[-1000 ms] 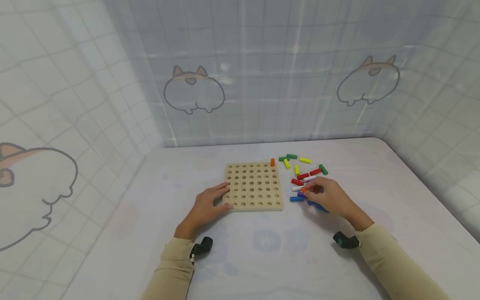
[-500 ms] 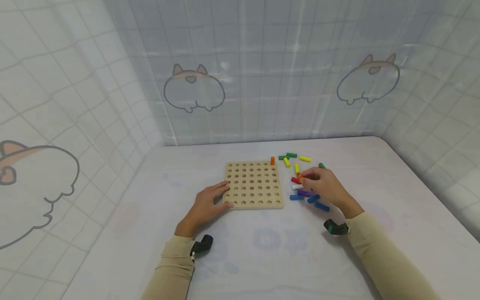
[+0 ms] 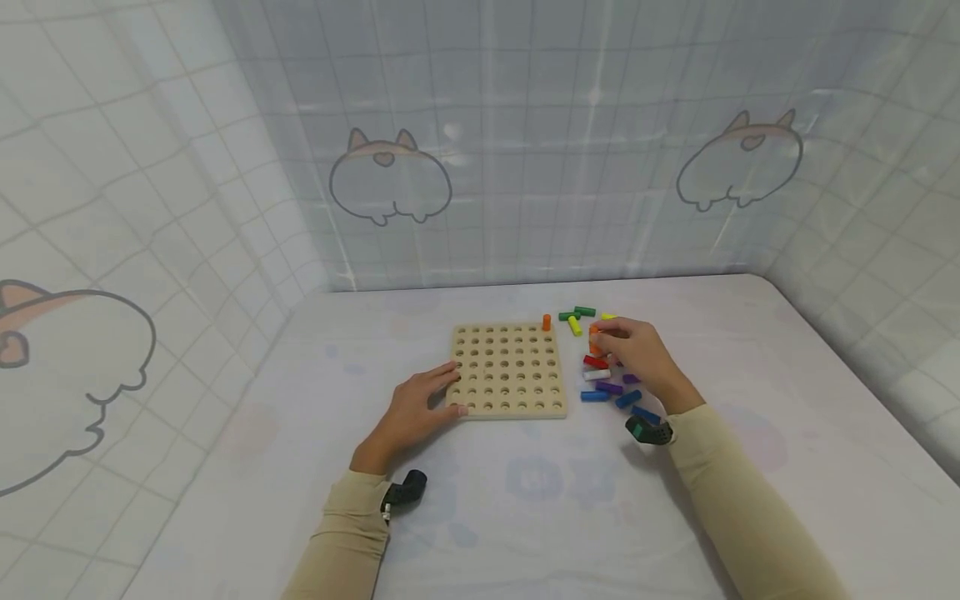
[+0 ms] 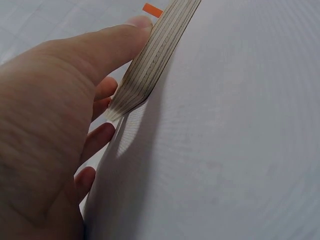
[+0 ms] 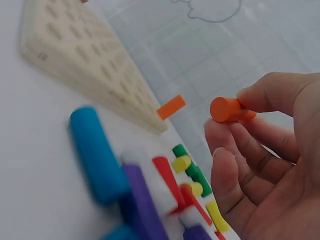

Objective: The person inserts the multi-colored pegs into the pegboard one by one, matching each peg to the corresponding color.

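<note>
Peg [image 5: 227,110], orange, sits pinched at the tips of the right hand [image 3: 643,357]

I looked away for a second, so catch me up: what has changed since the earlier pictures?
The right hand, still pinching an orange peg, has moved away from the person and slightly left, over the loose pegs. Nothing was let go. The left hand stays on the board, and the other orange peg stands there as before.
</note>
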Motion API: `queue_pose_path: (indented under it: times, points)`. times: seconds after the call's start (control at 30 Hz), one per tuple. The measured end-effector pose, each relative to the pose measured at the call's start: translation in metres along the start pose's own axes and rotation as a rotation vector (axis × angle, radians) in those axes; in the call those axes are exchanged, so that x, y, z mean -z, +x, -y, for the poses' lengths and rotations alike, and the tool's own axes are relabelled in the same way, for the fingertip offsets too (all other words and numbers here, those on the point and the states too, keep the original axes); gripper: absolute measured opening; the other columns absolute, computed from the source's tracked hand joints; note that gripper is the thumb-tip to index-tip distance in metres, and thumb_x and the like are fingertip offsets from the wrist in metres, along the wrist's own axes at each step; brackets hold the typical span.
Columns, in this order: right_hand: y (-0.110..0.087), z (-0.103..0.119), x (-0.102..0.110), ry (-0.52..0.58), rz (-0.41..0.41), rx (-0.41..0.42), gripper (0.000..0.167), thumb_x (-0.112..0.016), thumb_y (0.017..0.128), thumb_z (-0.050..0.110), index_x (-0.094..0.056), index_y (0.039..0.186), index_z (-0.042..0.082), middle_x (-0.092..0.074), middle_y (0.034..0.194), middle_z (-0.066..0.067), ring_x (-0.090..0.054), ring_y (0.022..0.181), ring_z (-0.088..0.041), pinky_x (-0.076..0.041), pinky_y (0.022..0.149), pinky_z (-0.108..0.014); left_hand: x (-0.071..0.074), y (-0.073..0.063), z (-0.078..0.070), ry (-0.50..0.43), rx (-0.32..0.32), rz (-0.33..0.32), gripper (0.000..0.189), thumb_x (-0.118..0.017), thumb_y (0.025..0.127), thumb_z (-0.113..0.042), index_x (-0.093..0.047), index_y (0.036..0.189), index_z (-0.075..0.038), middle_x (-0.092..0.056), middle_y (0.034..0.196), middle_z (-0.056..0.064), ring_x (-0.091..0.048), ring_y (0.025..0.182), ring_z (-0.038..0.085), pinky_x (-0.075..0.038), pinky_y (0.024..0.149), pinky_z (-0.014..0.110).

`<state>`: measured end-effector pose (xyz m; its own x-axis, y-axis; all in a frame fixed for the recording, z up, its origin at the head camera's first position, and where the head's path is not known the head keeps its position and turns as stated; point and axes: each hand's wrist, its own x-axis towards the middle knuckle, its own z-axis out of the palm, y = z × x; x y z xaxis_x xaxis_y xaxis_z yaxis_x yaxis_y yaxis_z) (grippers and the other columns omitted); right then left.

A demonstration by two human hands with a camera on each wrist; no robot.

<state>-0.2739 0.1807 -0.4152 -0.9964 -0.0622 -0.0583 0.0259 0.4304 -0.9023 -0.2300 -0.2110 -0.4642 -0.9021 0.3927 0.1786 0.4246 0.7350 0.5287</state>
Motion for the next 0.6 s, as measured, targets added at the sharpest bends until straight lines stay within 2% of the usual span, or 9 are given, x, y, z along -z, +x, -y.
queue_pose_path:
  times: [0.13, 0.33, 0.6]
  points:
    - [0.009, 0.005, -0.006, 0.058, -0.005, -0.01, 0.042, -0.066, 0.097, 0.037, -0.063, 0.13, 0.012, -0.068, 0.112, -0.011, -0.066, 0.091, -0.03, -0.056, 0.081, -0.039, -0.001, 0.0, 0.0, -0.007, 0.006, 0.003, 0.075, -0.07, 0.09, -0.051, -0.048, 0.151, -0.013, -0.04, 0.158, -0.001, -0.038, 0.142, 0.033, -0.026, 0.113, 0.062]
    - [0.022, 0.007, -0.012, 0.147, 0.012, 0.006, 0.052, -0.066, 0.098, 0.037, -0.056, 0.139, 0.006, -0.065, 0.121, -0.014, -0.068, 0.101, -0.037, -0.056, 0.088, -0.044, 0.0, 0.0, -0.001, -0.004, 0.007, 0.026, 0.076, -0.069, 0.091, -0.052, -0.046, 0.152, -0.012, -0.038, 0.159, -0.003, -0.037, 0.143, 0.033, -0.026, 0.113, 0.062]
    - [0.041, 0.011, -0.024, 0.29, 0.017, -0.041, 0.048, -0.065, 0.099, 0.026, -0.056, 0.14, 0.003, -0.062, 0.127, -0.014, -0.067, 0.108, -0.032, -0.057, 0.089, -0.037, 0.001, -0.002, -0.004, 0.004, 0.016, 0.025, 0.075, -0.07, 0.091, -0.05, -0.047, 0.151, -0.011, -0.038, 0.159, -0.003, -0.036, 0.143, 0.034, -0.025, 0.113, 0.062]
